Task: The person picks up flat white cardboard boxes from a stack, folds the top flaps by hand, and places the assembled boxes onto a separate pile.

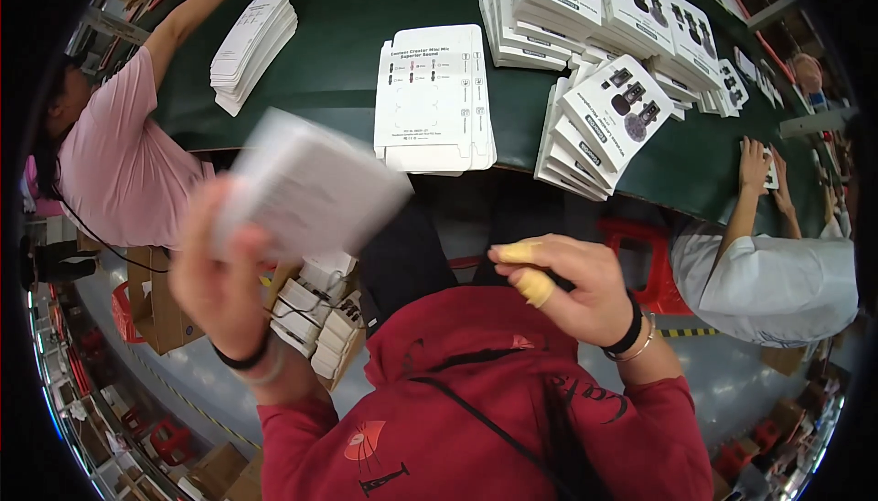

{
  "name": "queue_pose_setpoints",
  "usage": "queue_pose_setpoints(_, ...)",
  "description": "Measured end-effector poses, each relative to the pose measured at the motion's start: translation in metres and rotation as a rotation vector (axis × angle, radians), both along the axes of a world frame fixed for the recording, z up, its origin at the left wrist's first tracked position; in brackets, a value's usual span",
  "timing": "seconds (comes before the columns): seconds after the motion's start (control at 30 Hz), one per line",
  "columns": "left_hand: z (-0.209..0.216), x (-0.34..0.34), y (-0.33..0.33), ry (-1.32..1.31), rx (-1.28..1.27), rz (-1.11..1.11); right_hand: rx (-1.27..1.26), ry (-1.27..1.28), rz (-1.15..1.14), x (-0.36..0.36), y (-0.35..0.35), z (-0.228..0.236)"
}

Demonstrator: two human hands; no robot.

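my left grip (pixel 219 286) was closed on a white carton (pixel 315 190), held up near the desk (pixel 343 21), to the left of the flat carton stack (pixel 430 98). it reached forward and rightward from that hand — well apart from my right grip (pixel 585 286), whose fingers were half bent with a narrow gap at the thumb, nothing visible between. the carton's far edge sloped down toward the right — blur kept me from telling its long axis.
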State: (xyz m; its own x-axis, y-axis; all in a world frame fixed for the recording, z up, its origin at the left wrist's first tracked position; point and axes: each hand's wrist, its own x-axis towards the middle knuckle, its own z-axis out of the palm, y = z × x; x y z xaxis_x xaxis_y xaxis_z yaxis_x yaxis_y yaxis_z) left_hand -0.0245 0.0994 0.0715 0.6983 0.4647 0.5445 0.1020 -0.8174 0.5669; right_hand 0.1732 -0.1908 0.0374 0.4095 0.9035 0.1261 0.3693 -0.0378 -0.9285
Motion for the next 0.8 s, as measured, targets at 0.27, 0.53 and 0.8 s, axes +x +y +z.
queue_pose_setpoints(0.27, -0.114, 0.092, 0.121, -0.060, 0.179, 0.063, 0.120, 0.280, -0.417, 0.009, -0.025, -0.009)
queue_pose_setpoints(0.53, -0.115, 0.105, 0.040, 0.003, 0.049, 0.053, 0.135, 0.150, -0.812, 0.057, -0.074, -0.035)
queue_pose_setpoints(0.8, -0.089, 0.234, -0.141, -0.051, -1.130, -0.372, 0.492, 0.567, -0.935, 0.098, -0.037, -0.096)
